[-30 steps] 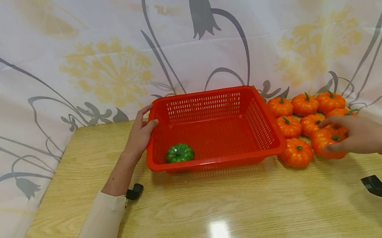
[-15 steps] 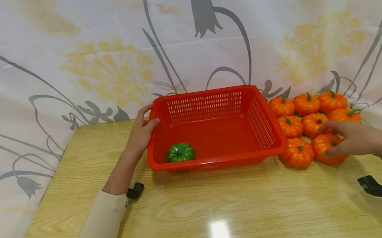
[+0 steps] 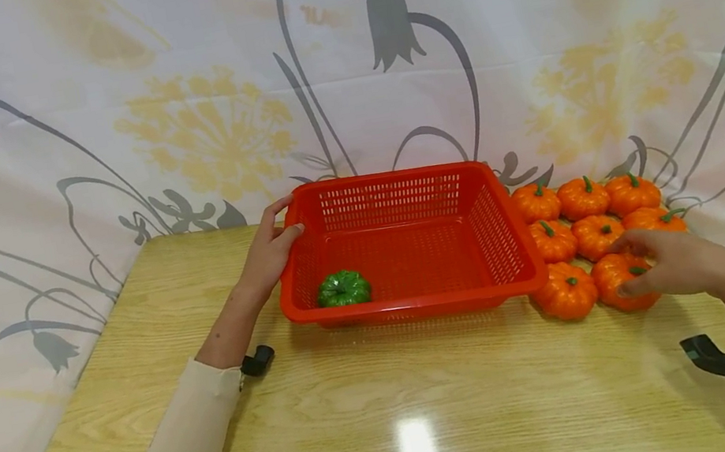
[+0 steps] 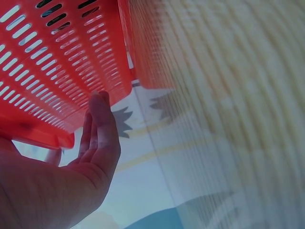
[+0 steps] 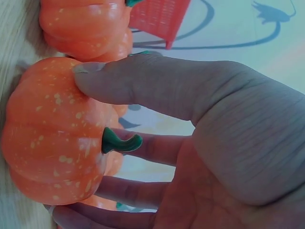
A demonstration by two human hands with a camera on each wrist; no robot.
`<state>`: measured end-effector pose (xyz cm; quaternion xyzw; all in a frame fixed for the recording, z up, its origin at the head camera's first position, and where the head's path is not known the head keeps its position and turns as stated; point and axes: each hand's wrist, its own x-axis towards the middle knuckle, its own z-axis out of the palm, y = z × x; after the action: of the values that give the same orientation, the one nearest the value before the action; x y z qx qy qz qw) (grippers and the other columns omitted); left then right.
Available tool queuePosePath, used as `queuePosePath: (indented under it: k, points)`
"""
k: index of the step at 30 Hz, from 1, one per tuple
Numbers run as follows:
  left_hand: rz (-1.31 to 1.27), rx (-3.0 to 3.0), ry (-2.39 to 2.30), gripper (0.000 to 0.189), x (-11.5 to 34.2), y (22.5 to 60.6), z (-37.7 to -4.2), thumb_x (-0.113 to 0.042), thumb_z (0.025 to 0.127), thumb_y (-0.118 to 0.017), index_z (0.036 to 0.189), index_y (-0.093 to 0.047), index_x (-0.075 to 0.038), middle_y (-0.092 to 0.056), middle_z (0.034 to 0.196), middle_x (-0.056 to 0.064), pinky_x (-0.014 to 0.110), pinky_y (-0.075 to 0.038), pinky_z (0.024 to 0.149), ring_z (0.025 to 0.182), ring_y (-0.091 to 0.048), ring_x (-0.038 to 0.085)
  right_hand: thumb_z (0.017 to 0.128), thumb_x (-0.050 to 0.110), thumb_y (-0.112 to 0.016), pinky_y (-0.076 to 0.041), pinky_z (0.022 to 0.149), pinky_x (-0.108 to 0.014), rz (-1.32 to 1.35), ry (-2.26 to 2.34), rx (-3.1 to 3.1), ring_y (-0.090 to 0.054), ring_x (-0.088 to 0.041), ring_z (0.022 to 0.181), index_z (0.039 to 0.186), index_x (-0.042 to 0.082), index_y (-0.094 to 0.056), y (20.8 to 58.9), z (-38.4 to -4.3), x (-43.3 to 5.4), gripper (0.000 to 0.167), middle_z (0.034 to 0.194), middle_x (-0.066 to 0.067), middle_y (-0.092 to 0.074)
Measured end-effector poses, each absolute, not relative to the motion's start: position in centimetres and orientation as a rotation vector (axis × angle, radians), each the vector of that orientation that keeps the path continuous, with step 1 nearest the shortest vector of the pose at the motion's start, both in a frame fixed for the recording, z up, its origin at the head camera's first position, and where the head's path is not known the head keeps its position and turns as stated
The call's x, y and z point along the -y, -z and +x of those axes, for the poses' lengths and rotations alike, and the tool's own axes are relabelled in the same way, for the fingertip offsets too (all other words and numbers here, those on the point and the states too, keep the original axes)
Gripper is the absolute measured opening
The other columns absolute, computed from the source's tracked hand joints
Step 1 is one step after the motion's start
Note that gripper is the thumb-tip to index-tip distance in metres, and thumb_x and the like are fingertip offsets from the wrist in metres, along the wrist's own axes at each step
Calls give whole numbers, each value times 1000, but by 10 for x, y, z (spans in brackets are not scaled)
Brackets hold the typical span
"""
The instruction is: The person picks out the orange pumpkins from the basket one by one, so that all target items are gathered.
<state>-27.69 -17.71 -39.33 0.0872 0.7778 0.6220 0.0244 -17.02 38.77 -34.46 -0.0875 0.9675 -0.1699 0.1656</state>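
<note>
A red plastic basket with slotted walls stands mid-table, and a green pumpkin lies in its near left corner. My left hand grips the basket's left rim, thumb over the top and fingers along the outside wall, as the left wrist view shows. At the right, my right hand holds an orange pumpkin at the near right of a group, thumb on one side and fingers round the other. Its curved green stem points toward the palm. The pumpkin sits at table level.
Several more orange pumpkins stand close together in rows right of the basket, among them a front one and a back one. A patterned cloth hangs behind the wooden table.
The right hand has lowered the orange pumpkin, which looked raised and tilted earlier, into the front row. The left hand and basket stay in place; the view has shifted slightly.
</note>
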Motion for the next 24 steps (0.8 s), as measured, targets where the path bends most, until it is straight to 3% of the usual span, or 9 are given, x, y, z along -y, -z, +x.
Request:
queuePosePath:
  k: [10, 15, 24]
  points:
    - [281, -2419, -1876, 58, 176, 390, -276, -23, 112, -49, 167, -30, -22, -60, 131, 29, 30, -65, 78, 108, -70, 44, 98, 32, -75, -53, 84, -67, -282, 439, -2930, -62, -58, 105, 133, -14, -57, 335, -165, -380, 60, 120, -40, -64]
    - [292, -2448, -1812, 59, 179, 386, -274, -25, 112, -49, 168, -27, -23, -58, 132, 29, 34, -65, 81, 109, -70, 44, 102, 32, -71, -51, 90, -70, -286, 533, -3005, -61, -59, 111, 136, -12, -56, 336, -167, -366, 58, 128, -41, -61]
    - [259, -2629, -1604, 61, 185, 381, -267, -41, 111, -49, 167, -31, -24, -59, 133, 22, 46, -65, 84, 108, -70, 37, 102, 34, -72, -44, 94, -76, -251, 591, -3135, -52, -61, 120, 144, -12, -50, 348, -171, -347, 66, 139, -41, -50]
